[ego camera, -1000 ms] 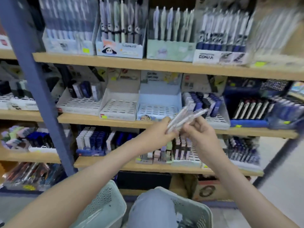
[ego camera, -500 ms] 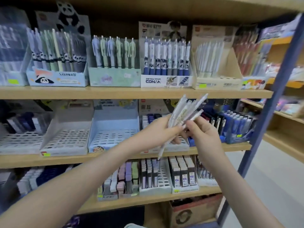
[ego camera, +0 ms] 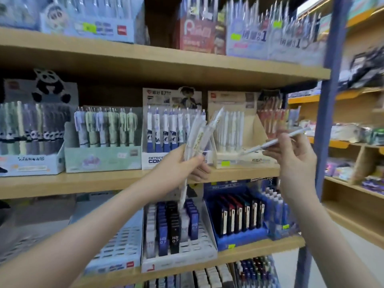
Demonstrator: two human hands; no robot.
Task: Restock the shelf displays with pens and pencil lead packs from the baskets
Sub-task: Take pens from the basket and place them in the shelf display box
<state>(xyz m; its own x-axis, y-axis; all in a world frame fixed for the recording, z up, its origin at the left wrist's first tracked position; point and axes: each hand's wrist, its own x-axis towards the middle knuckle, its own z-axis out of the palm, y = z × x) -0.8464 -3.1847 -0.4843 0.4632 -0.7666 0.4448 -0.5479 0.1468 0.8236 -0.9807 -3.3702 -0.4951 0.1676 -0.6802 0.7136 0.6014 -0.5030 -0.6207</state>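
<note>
Several pale wrapped pens (ego camera: 196, 140) fan from the left hand (ego camera: 178, 165) grip — right hand (ego camera: 295, 161) pinches one pen (ego camera: 276, 140).

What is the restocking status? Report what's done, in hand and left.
Done: the blue-and-white pen display on the middle shelf looks full.
In hand: the left hand grips a bundle of wrapped white pens; the right hand holds a single white pen beside the beige cardboard pen display.
Left: the bundle, plus the half-empty white lead-pack tray below.
</note>
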